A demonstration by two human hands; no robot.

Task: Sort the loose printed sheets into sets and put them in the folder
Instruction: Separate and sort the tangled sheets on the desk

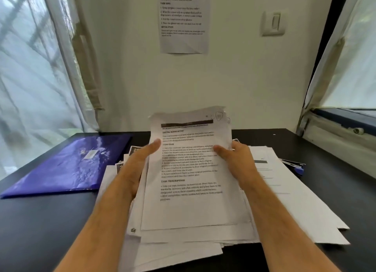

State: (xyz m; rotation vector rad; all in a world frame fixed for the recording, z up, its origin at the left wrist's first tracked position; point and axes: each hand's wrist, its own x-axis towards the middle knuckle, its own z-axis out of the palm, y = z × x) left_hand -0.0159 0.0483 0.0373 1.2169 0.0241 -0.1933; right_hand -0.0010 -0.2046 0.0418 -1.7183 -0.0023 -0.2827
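A stack of printed sheets [189,200] is raised off the table, tilted toward me, text facing up. My left hand [140,162] grips its left edge with the thumb on the top page. My right hand [236,159] grips the right edge, thumb also on top. Under and around the held stack, more loose sheets [284,194] lie spread on the black table [40,221]. The closed purple folder [71,164] lies flat at the left, apart from both hands.
A printed instruction sheet [184,21] is taped to the wall ahead, with a light switch [273,23] to its right. Windows flank the table on both sides. A blue pen [298,170] pokes out by the papers at the right.
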